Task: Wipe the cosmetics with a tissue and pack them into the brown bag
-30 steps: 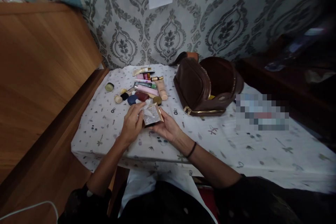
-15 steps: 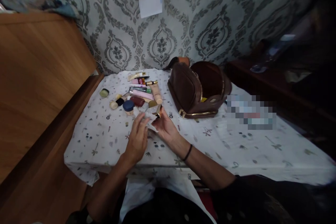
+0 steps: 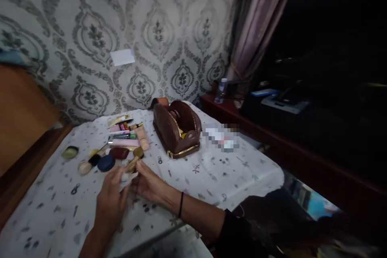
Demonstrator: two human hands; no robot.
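Observation:
My left hand (image 3: 109, 197) is closed on a crumpled white tissue (image 3: 126, 180), pressing it toward the other hand. In my right hand (image 3: 149, 183) is a small gold-coloured cosmetic item (image 3: 132, 165), gripped between thumb and fingers; its exact kind is blurred. Both hands meet above the near part of the cloth-covered table (image 3: 208, 185). Just beyond them lie a blue-lidded jar (image 3: 106, 163), a dark red case (image 3: 119, 153) and a round olive-gold pot (image 3: 138, 152). Behind these are a pink tube (image 3: 123, 142) and a beige tube (image 3: 142, 138).
An unzipped brown bag (image 3: 165, 129) stands right of the cosmetics. Off to the left sits a greenish round container (image 3: 70, 152), with a cream one (image 3: 84, 167) nearer. A clear bottle (image 3: 221, 92) stands on the dark red ledge (image 3: 208, 102). Wooden furniture (image 3: 24, 117) borders the left side.
The view has swung right, so the table and bag appear further left and more of the dark right side shows. Both hands still hold the tissue and gold item together.

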